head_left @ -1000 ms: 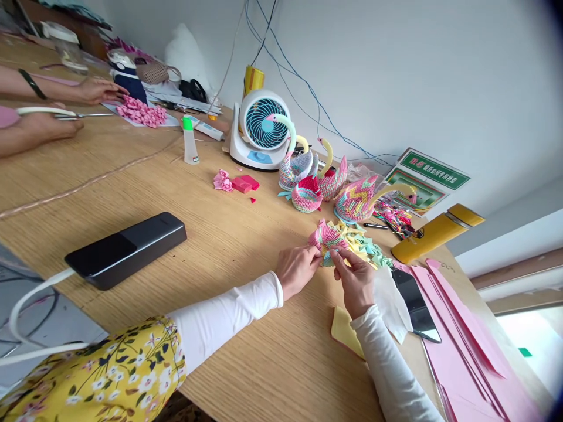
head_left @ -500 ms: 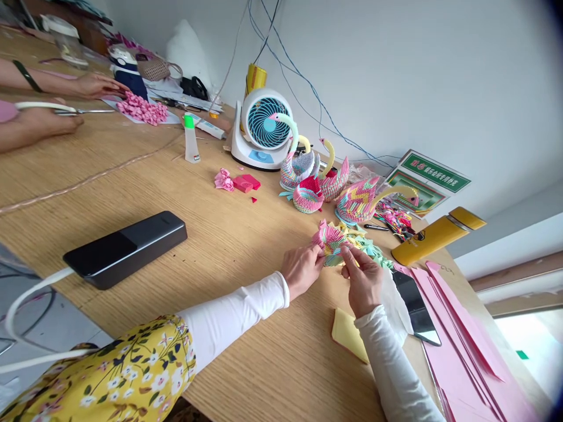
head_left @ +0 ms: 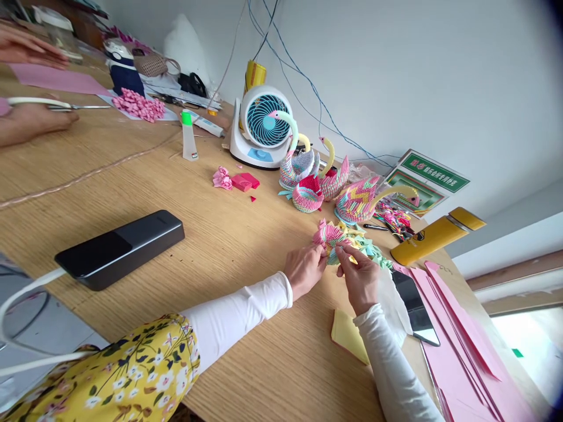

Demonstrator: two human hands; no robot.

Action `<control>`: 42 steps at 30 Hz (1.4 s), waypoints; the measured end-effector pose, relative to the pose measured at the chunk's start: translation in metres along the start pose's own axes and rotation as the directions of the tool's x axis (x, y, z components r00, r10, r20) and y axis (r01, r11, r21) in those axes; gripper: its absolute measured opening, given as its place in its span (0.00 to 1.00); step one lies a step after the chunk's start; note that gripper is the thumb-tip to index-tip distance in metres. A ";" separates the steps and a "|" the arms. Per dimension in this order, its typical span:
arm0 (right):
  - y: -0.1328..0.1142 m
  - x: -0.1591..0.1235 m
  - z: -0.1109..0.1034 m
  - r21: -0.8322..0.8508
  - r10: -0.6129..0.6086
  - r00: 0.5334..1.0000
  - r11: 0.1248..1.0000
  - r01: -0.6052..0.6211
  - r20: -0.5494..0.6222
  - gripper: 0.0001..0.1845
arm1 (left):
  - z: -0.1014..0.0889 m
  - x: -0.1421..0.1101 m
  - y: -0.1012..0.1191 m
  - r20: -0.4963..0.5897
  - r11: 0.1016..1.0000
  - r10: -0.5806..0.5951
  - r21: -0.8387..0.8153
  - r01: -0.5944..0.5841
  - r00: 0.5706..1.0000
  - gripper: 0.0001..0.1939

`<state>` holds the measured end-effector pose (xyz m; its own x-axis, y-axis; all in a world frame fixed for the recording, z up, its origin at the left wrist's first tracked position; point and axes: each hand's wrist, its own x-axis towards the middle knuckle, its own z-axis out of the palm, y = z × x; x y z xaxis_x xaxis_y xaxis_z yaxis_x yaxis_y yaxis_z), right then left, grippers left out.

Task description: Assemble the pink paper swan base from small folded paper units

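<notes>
My left hand [head_left: 307,271] is closed on the near left side of a round piece built of pink, yellow and blue-green folded paper [head_left: 329,235]. The thumb and fingers of my right hand [head_left: 359,278] are pinched together at its near right edge; whether a small loose fold is between them is hidden. Just behind and right of my hands lies a pile of yellow and green folded paper pieces [head_left: 372,249]. Farther back stand several folded-paper swans [head_left: 356,202] and a pink-red paper bowl shape [head_left: 308,194]. A yellow paper stack [head_left: 349,337] lies near my right wrist.
A white fan [head_left: 267,126], a glue bottle [head_left: 189,138] and red paper [head_left: 244,181] stand or lie farther back. A black device [head_left: 123,246] sits left, a yellow flask [head_left: 435,234], phone [head_left: 416,308] and pink sheets [head_left: 466,334] right. A co-worker's hand [head_left: 39,120] holds scissors.
My right hand has shifted slightly left along the folded-paper piece, while my left hand keeps its hold. At far left, the co-worker's other hand has moved back from the pink pieces, over a pink sheet.
</notes>
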<state>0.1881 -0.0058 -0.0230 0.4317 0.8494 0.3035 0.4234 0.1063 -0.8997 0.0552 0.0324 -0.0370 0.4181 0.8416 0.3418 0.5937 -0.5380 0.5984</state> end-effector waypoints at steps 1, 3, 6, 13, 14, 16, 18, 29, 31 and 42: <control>0.001 0.000 0.000 -0.016 -0.011 1.000 1.000 0.011 0.004 0.22 | 0.000 0.000 0.000 0.001 1.000 0.004 0.003 -0.004 1.000 0.07; 0.003 0.001 0.000 -0.044 -0.026 1.000 0.999 0.027 0.008 0.22 | 0.001 0.001 0.000 0.001 1.000 0.010 0.007 -0.010 1.000 0.07; 0.006 0.001 0.001 -0.039 -0.035 0.999 0.999 0.035 -0.006 0.21 | 0.002 0.001 0.000 -0.007 1.000 0.015 0.012 -0.015 1.000 0.07; 0.009 0.002 0.002 -0.022 -0.036 0.999 0.999 0.036 -0.017 0.21 | 0.004 0.002 -0.002 -0.018 1.000 0.027 0.007 -0.027 0.999 0.07; 0.010 0.002 0.002 -0.027 -0.037 0.999 0.999 0.037 -0.020 0.21 | 0.005 0.002 -0.003 -0.015 1.000 0.025 0.006 -0.025 1.000 0.07; 0.011 0.002 0.002 -0.025 -0.048 0.998 0.999 0.047 -0.029 0.20 | 0.005 0.002 -0.003 -0.015 1.000 0.024 0.007 -0.024 1.000 0.07; 0.013 0.002 0.003 -0.015 -0.071 0.997 0.997 0.070 -0.039 0.20 | 0.006 0.002 -0.003 -0.021 1.000 0.026 0.009 -0.026 0.999 0.07; 0.012 0.002 0.002 -0.126 -0.120 0.992 0.985 0.116 -0.027 0.19 | 0.005 0.002 -0.004 -0.017 1.000 0.029 -0.008 -0.029 0.999 0.06; 0.012 0.002 0.002 -0.158 -0.134 0.991 0.979 0.128 -0.027 0.20 | 0.006 0.002 -0.006 -0.032 0.999 0.015 -0.048 -0.017 0.999 0.03; 0.009 0.005 -0.006 -0.359 -0.295 0.945 0.874 0.328 0.142 0.18 | 0.013 0.004 -0.014 -0.106 0.986 -0.048 -0.165 0.030 0.993 0.15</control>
<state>0.1986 -0.0037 -0.0275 0.1692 0.8447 0.5079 0.7976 0.1854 -0.5740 0.0574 0.0431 -0.0534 0.3137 0.8669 0.3875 0.4841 -0.4971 0.7201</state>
